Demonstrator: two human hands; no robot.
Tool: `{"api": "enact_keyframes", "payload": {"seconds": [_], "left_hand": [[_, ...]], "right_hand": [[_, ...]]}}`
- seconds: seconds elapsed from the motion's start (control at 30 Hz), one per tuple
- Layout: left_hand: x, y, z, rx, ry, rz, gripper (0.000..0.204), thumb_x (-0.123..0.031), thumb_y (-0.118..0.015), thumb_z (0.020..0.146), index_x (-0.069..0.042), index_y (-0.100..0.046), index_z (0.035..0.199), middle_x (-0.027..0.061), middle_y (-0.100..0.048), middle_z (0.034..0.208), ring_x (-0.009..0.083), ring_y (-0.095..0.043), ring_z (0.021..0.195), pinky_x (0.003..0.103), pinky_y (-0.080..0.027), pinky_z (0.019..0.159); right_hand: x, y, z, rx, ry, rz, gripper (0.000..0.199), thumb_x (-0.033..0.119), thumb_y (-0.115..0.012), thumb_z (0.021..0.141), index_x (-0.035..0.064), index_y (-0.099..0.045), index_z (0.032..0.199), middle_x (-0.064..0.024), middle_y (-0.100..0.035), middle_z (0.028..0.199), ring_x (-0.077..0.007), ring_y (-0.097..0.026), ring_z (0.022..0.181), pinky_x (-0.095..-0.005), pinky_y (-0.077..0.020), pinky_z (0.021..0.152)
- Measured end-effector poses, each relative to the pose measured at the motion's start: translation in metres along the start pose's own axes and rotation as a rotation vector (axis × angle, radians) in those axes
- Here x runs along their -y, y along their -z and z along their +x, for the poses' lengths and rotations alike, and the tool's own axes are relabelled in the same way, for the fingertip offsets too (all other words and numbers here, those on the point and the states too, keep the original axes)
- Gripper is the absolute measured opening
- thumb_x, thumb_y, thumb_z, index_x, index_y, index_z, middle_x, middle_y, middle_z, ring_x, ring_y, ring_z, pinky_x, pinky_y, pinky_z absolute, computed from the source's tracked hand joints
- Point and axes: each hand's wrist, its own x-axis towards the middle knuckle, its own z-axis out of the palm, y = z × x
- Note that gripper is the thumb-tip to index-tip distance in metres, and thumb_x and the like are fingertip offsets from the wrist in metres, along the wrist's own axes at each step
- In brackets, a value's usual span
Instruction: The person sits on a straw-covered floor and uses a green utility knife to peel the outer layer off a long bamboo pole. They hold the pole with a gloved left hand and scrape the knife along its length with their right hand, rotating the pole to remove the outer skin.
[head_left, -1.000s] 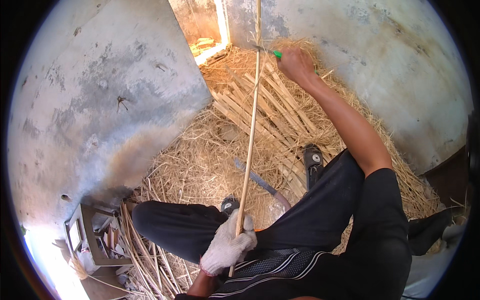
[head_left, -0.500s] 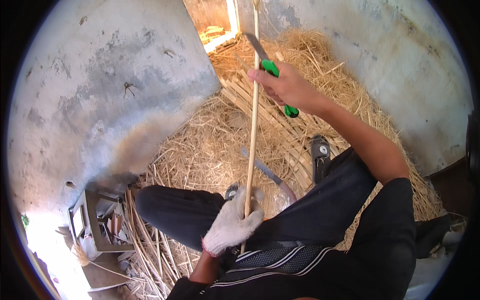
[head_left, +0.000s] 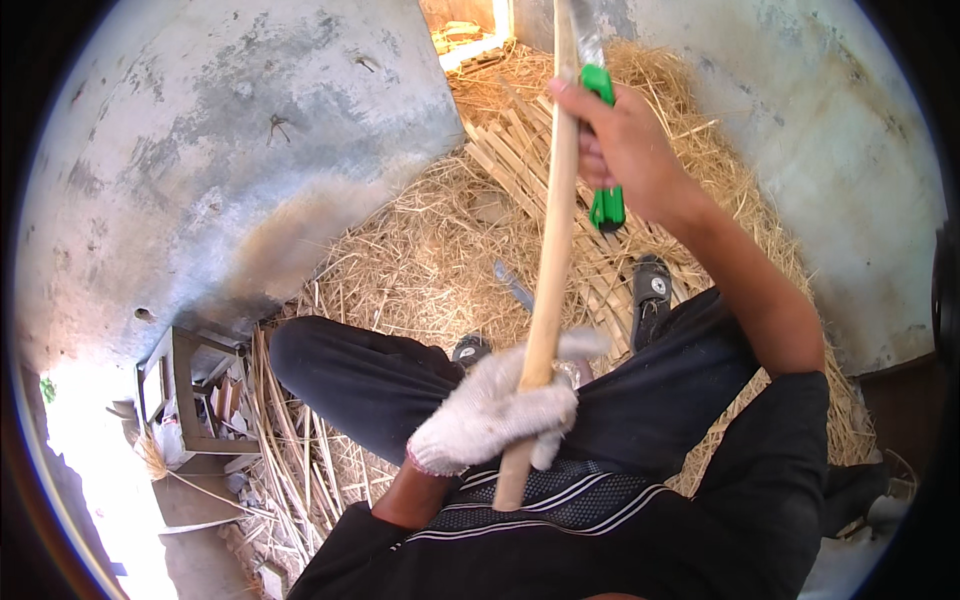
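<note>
A long pale bamboo strip point(head_left: 552, 250) stands almost lengthwise before me, its broad face showing and its top leaving the picture. Near its lower end, my left hand point(head_left: 490, 415), in a white knitted glove, is closed around it; the glove's fingertips are slightly blurred. Bare, my right hand point(head_left: 645, 150) grips the green handle of a utility knife point(head_left: 607, 208). The knife's blade points up beside the strip. My right thumb lies against the strip's upper part, so this hand steadies both.
Shavings and straw-like fibres point(head_left: 400, 260) cover the floor, with a pile of split bamboo strips point(head_left: 510, 150) beyond. A metal blade point(head_left: 514, 287) lies between my feet. At left stand a concrete wall point(head_left: 250, 130) and a wooden stool frame point(head_left: 190, 400); another wall point(head_left: 820, 170) rises at right.
The strip has turned to show a broader face and come nearer, shifting right. Its lower end now shows below the glove. My right hand with the knife has moved right and slightly up.
</note>
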Motion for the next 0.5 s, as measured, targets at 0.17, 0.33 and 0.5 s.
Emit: {"api": "enact_keyframes", "payload": {"seconds": [0.17,0.33,0.5], "left_hand": [[0.008,-0.001,-0.006,-0.104,0.164,-0.12,0.022,-0.013,-0.058,0.09,0.0,-0.052,0.107,0.0041,-0.047,0.058,0.0132,-0.047,0.043,0.026,-0.04,0.038],[0.007,0.017,-0.002,-0.302,-0.013,0.045,0.018,-0.016,-0.055,0.093,-0.004,-0.052,0.106,-0.003,-0.044,0.059,0.0043,-0.035,0.039,0.02,-0.027,0.033],[-0.012,0.011,-0.002,-0.502,-0.04,0.017,0.031,-0.015,-0.064,0.082,0.0,-0.053,0.107,-0.0025,-0.046,0.059,0.0039,-0.036,0.04,0.019,-0.023,0.033]], "right_hand": [[-0.006,0.026,0.012,-0.098,-0.021,-0.029,0.033,0.03,-0.056,0.098,0.011,-0.049,0.072,0.008,-0.035,0.054,-0.0041,-0.028,0.039,-0.0231,-0.0236,0.037],[-0.013,0.016,0.009,-0.088,0.392,-0.802,0.031,0.029,-0.057,0.097,0.0032,-0.059,0.08,-0.0023,-0.048,0.053,-0.0118,-0.042,0.041,-0.0287,-0.034,0.038],[-0.012,-0.028,-0.046,0.337,0.511,-0.953,0.028,0.025,-0.06,0.093,-0.0021,-0.062,0.085,-0.0156,-0.058,0.058,-0.0253,-0.061,0.051,-0.0393,-0.0495,0.048]]}}
